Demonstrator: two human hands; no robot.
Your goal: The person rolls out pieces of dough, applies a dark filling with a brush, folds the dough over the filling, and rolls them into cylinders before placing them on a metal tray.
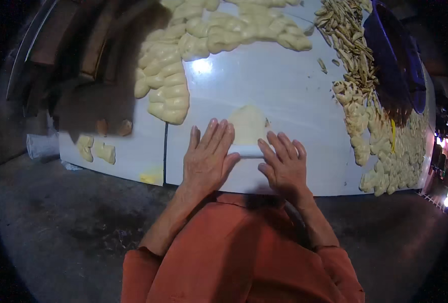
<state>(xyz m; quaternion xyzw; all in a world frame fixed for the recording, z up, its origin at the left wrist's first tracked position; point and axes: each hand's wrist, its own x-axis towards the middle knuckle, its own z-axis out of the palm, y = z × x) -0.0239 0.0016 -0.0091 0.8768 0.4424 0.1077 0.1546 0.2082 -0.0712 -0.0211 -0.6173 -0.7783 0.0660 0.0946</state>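
A flattened piece of pale dough (248,122) lies on the white tabletop (221,101) in front of me. Across its near edge runs a slim white rolling pin (250,151). My left hand (206,156) rests palm down at the pin's left end, fingers stretched out and pointing away from me. At the other end my right hand (284,164) lies over the pin, its fingers extended and slightly apart. Neither hand is wrapped round the pin; the palms hide its two ends.
Several rows of smooth cream dough pieces (169,98) curve along the far left and back. On the right are a heap of brownish strips (355,53), a pile of pale-green pieces (398,161) and a dark blue tub (416,83). Two dough scraps (105,153) lie left.
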